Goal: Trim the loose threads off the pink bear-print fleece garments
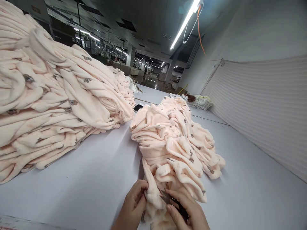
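My left hand [134,204] pinches the edge of a pale peach plush fabric piece [157,191] near the front of the table. In my right hand [188,207] are dark thread snips [176,204], their pointed blades parted and directed left at the fabric my left hand holds. That cloth runs forward into a crumpled heap [168,134] of the same plush, printed with small brown and grey motifs. Part of the snips is hidden under my right fingers.
A tall pile of matching peach fabric [59,95] fills the left of the white table [96,179]. Beyond the heap lie a dark phone-like object [138,107] and a stack of pale cloth [201,101]. A striped sheet [261,105] hangs along the right wall.
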### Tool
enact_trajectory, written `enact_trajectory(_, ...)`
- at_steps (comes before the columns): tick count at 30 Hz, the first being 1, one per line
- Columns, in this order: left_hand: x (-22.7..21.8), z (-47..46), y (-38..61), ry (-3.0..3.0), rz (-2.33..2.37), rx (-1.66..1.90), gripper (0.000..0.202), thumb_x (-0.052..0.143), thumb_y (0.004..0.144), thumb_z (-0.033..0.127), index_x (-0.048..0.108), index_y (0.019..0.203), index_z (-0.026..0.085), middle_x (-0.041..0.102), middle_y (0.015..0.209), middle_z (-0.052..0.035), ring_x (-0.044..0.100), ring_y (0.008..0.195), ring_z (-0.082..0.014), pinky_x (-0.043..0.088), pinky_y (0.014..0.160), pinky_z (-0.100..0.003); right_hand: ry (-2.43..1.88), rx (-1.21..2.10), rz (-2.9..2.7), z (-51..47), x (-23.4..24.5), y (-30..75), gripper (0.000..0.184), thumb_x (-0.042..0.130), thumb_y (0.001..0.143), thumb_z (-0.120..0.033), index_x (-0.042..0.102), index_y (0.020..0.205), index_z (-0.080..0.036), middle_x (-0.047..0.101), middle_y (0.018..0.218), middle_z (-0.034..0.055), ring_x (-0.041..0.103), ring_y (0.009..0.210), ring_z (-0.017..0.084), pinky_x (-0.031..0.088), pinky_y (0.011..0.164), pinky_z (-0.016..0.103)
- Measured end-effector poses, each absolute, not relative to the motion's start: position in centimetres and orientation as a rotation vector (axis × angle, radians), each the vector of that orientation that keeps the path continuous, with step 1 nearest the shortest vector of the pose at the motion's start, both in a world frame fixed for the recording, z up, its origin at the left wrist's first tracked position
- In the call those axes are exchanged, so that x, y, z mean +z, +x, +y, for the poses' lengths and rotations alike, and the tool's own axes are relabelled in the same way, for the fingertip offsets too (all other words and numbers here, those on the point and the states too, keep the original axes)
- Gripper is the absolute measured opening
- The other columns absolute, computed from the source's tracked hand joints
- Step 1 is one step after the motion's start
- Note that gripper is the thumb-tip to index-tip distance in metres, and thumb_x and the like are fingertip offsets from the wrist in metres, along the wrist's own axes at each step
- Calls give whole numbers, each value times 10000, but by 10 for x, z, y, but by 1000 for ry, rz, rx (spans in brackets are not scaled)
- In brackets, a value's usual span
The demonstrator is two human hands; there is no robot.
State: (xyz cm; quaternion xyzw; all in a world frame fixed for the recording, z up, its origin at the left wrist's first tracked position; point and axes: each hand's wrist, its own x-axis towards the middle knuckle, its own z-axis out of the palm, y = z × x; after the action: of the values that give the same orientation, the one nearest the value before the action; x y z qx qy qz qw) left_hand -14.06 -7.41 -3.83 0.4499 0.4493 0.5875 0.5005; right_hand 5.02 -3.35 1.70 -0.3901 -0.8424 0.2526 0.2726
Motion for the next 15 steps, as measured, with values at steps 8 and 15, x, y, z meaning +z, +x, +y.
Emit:
enact_trajectory(8, -38, -72, -140, 1101, 1076, 1439, 64, 476, 867, 221, 540, 856, 215, 493, 835, -5, 480, 789, -164, 424, 743, -264, -950, 214, -2551, -30, 14, 46, 311, 573, 868, -251, 600, 1179, -251, 692, 989, 39, 671, 854, 198, 562, 715, 279)
enact_trajectory(15, -36, -74, -139, 1056, 1080, 1449, 41, 507, 851, 220, 539, 826, 210, 486, 810, -2, 470, 775, -162, 432, 739, -260, -970, 209, -2515, -32, 20, 39, 270, 551, 880, -246, 610, 1142, -277, 702, 984, 28, 675, 826, 203, 553, 690, 283)
